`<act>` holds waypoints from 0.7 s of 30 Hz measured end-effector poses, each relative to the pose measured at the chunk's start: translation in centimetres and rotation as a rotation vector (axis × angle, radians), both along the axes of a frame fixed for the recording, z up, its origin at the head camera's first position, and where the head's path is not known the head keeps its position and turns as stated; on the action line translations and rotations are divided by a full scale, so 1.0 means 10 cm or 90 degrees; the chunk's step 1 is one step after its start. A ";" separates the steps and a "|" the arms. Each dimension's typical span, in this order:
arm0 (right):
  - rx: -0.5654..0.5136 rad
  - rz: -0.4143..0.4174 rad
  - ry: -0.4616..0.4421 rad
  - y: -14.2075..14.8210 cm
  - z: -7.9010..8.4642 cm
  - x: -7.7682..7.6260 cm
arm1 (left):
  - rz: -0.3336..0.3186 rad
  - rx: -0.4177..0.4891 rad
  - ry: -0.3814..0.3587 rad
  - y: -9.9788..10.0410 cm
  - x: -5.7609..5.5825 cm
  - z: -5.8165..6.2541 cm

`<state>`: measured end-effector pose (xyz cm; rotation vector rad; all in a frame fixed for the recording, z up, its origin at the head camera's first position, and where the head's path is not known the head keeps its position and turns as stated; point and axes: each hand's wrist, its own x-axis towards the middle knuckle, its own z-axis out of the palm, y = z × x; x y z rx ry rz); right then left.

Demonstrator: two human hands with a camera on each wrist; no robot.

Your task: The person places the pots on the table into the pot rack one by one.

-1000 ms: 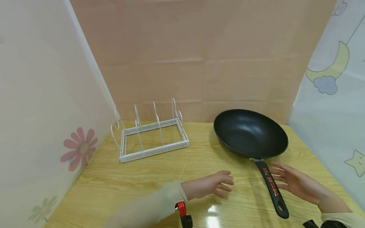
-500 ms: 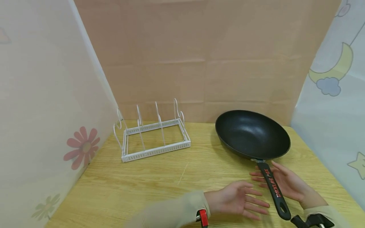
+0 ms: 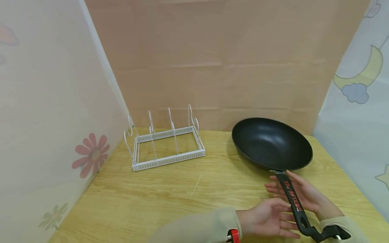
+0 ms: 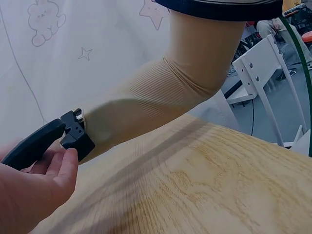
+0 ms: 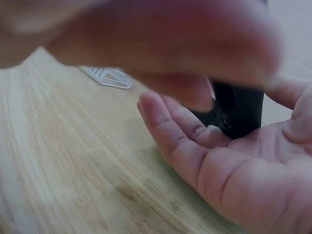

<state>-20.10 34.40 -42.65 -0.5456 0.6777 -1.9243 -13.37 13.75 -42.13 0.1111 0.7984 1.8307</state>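
Note:
A black wok (image 3: 270, 145) sits at the back right of the table, its handle (image 3: 293, 195) pointing toward me. My right hand (image 3: 308, 199) lies palm up under the handle near the bowl, fingers extended past its left side and thumb raised beside it. Lower down, my left hand (image 3: 268, 218) reaches in from the left, with straight fingers passing beneath the handle's end. In the right wrist view, the handle (image 5: 239, 109) stands over the right palm (image 5: 253, 175); the left hand (image 5: 170, 44) blurs across the top. The left wrist view has left fingers (image 4: 63, 168) below the handle (image 4: 36, 144).
A white wire rack (image 3: 168, 160) with upright dividers stands at the back left of the wooden table (image 3: 136, 202). Papered walls enclose the back and both sides. Wrist mounts (image 3: 334, 233) sit close to the handle's end. A white chair (image 4: 258, 63) is beyond the table.
My left hand has moved right, from bare table to under the handle. The right hand has slid left from beside the handle to beneath it. The wok and rack stay in place.

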 end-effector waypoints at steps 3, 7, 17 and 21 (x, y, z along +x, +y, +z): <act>-0.001 0.000 0.000 0.02 -0.01 0.00 | 0.009 -0.004 0.000 0.05 0.00 0.01; -0.004 0.003 0.003 0.03 -0.02 -0.01 | 0.020 -0.002 -0.018 0.12 -0.01 0.04; -0.008 -0.036 -0.004 -0.01 -0.02 0.00 | 0.028 -0.014 -0.078 0.29 0.02 0.10; -0.021 -0.058 -0.032 -0.07 0.01 0.02 | 0.040 -0.013 -0.063 0.32 0.01 0.11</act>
